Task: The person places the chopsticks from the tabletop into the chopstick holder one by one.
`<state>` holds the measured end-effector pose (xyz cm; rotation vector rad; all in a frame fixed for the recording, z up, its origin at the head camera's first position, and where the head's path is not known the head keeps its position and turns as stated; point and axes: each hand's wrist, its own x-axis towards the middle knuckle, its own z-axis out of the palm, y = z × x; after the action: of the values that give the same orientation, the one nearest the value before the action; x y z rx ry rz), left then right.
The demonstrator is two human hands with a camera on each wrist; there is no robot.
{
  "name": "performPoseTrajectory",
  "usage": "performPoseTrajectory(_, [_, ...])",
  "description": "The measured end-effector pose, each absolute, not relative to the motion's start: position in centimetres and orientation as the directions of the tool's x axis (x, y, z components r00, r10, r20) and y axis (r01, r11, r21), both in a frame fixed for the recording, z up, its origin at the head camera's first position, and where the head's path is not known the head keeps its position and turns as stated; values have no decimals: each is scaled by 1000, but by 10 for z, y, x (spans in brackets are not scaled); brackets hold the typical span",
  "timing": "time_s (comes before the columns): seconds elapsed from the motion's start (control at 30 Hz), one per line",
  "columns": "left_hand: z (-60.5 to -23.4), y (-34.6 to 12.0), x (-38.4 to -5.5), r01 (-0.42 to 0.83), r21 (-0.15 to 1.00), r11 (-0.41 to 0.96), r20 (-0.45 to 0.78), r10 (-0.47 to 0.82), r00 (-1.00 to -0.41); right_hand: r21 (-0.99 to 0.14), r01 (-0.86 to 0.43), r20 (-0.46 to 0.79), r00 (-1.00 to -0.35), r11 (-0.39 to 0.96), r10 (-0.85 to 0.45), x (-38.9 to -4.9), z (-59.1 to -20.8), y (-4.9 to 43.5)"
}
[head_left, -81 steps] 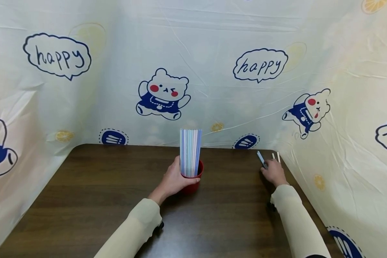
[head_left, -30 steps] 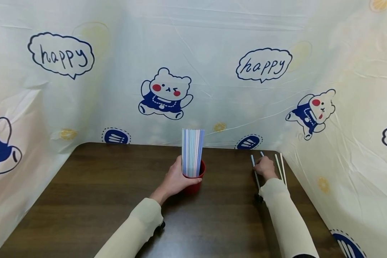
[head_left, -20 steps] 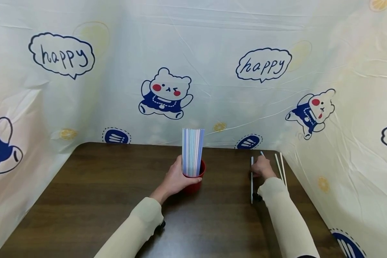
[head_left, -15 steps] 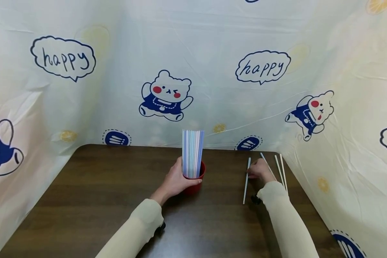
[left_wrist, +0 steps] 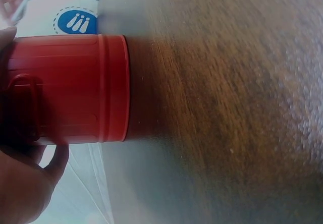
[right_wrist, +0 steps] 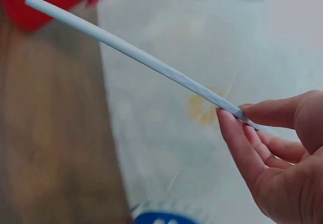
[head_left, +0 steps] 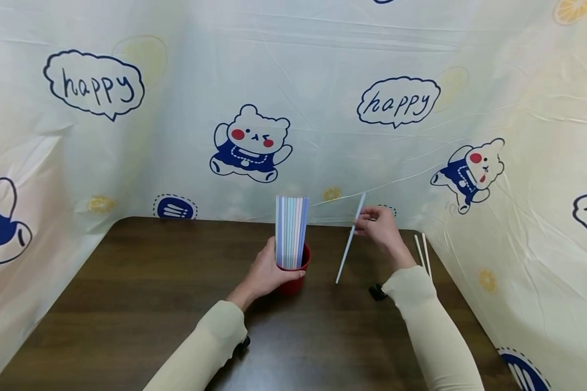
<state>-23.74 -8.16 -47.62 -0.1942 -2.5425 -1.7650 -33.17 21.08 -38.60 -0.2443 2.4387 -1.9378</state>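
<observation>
My left hand grips a red cup that stands on the dark wooden table. Upright in it is a tight bundle of pastel sticks, striped blue, lilac and white. The left wrist view shows the cup's smooth red side with fingers curled at it. Right of the cup, my right hand is raised, pinching a thin light-blue stick near its upper end between thumb and fingertips. This stick slants down toward the cup side, its lower end free, as the right wrist view also shows.
Two cream sticks lie near the table's back right corner, partly behind the right sleeve. A printed cloth hangs along the table's back and right edges. A black wrist device sits under the right cuff.
My right hand has drawn the light-blue stick from the right side, lifted it and moved it left toward the cup. Another blue stick is now out of sight. The left hand stays in place.
</observation>
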Motion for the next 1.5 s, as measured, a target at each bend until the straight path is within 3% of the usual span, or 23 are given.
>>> performPoseTrajectory(0.23, [-477,-82,-237,136,930,341,113,87,-990,-970,-208,192,-973,125,-129,-320,-356,180])
performPoseTrajectory(0.47, [-477,-82,-238,138,928,347,117,79,-990,-937,-349,348,-933,-3,-97,-314,-348,153])
performPoseTrajectory(0.77, [-478,-83,-236,142,925,354,121,80,-989,-865,-482,446,-866,140,-224,-311,-376,127])
performPoseTrajectory(1.07, [-477,-83,-240,131,904,408,114,66,-991,-798,-511,428,-854,320,-295,-316,-405,115])
performPoseTrajectory(1.5, [-477,-85,-240,152,897,414,138,64,-988,-804,-492,368,-853,334,-370,-317,-417,114])
